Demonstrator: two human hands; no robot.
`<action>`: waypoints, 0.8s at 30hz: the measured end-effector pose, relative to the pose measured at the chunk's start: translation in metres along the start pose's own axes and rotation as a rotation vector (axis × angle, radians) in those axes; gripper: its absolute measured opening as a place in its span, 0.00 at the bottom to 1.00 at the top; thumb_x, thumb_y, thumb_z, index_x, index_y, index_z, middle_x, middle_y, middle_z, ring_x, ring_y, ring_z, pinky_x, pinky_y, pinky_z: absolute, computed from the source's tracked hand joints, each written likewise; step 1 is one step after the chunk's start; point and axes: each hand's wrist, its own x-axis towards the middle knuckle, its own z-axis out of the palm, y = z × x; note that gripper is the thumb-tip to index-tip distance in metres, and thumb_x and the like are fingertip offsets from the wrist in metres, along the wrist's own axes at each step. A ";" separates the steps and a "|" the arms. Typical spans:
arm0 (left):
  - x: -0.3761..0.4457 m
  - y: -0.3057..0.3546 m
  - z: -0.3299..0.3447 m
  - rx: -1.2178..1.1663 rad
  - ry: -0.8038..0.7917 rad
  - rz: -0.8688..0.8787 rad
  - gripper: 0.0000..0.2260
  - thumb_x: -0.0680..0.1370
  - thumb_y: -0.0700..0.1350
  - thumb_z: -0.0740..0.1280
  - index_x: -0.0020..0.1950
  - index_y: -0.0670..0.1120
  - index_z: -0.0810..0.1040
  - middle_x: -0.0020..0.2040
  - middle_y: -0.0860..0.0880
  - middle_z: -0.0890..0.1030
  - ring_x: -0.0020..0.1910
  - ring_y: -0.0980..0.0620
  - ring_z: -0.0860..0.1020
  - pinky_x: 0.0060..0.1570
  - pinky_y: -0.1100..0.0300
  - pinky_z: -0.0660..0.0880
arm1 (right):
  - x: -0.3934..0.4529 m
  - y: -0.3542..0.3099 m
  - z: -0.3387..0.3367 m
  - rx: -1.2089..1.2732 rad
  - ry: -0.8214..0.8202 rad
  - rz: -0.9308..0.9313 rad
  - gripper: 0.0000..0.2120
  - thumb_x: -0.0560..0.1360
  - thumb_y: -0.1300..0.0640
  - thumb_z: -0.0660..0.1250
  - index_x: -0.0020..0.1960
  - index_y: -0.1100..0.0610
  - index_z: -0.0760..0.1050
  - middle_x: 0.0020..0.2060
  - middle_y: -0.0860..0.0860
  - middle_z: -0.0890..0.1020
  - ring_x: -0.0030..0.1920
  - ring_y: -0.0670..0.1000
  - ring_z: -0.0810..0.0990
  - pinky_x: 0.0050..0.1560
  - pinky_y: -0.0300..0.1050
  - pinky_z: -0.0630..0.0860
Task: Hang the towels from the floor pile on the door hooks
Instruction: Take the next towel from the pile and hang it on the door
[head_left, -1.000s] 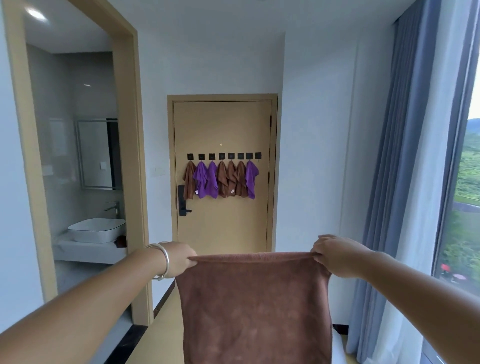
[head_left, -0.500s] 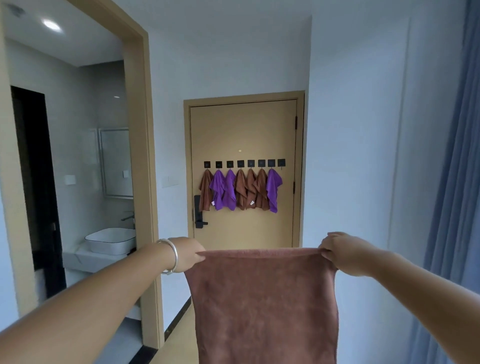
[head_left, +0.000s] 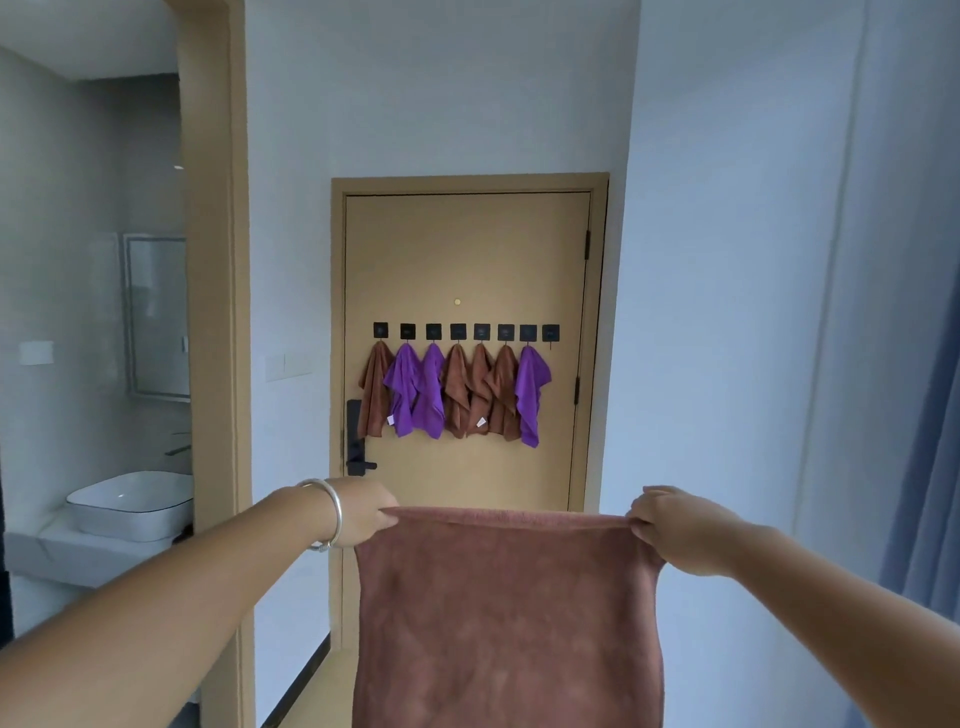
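In a hallway facing a tan door (head_left: 467, 260), a person's left hand (head_left: 363, 512) and right hand (head_left: 675, 530) pinch the top corners of a brown towel (head_left: 509, 623) between their fingers, holding it spread flat, seemingly bound for the lone bare hook (head_left: 550, 332) at the row's right end.

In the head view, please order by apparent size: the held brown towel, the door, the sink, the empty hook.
1. door
2. held brown towel, though nearness to the camera enlarges it
3. sink
4. empty hook
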 end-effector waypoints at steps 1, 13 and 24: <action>0.018 -0.007 -0.002 -0.015 0.008 0.015 0.15 0.83 0.49 0.55 0.38 0.48 0.67 0.36 0.51 0.70 0.37 0.50 0.68 0.38 0.57 0.64 | 0.016 0.002 -0.001 -0.002 0.004 0.015 0.14 0.82 0.51 0.52 0.51 0.47 0.77 0.49 0.43 0.75 0.58 0.45 0.71 0.61 0.46 0.70; 0.207 -0.084 -0.007 -0.060 0.023 0.086 0.17 0.83 0.49 0.55 0.34 0.48 0.64 0.35 0.50 0.67 0.37 0.49 0.67 0.38 0.57 0.63 | 0.185 0.010 0.017 0.011 0.000 0.129 0.15 0.81 0.52 0.53 0.42 0.50 0.76 0.44 0.45 0.73 0.49 0.47 0.76 0.53 0.46 0.75; 0.352 -0.116 0.019 -0.042 -0.035 0.045 0.17 0.83 0.49 0.55 0.34 0.49 0.63 0.34 0.52 0.66 0.38 0.49 0.67 0.36 0.58 0.61 | 0.336 0.053 0.071 0.046 -0.052 0.118 0.14 0.81 0.51 0.53 0.52 0.53 0.76 0.51 0.49 0.75 0.52 0.50 0.76 0.56 0.47 0.75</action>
